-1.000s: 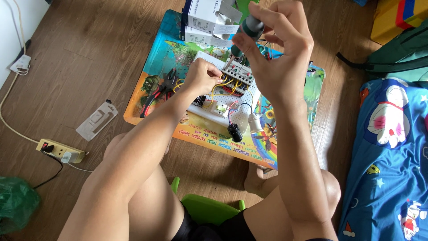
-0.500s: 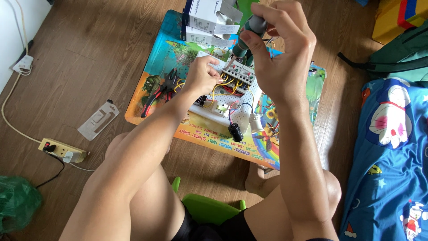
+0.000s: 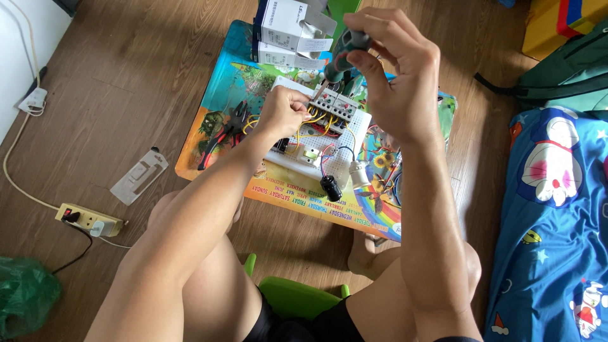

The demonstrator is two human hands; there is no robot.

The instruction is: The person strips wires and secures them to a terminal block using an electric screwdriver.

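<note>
Right hand (image 3: pixel 396 76) grasps green-handled screwdriver (image 3: pixel 345 54), tip down on grey terminal block (image 3: pixel 332 107) — left hand (image 3: pixel 285 114) fingers pinch a yellow wire (image 3: pixel 303 136) beside it.

Brown wood-plank floor (image 3: pixel 126 76) in even daylight. A white wall (image 3: pixel 19 38) stands at the left, a power strip (image 3: pixel 88 220) below it, blue cartoon bedding (image 3: pixel 557 209) at the right.
</note>
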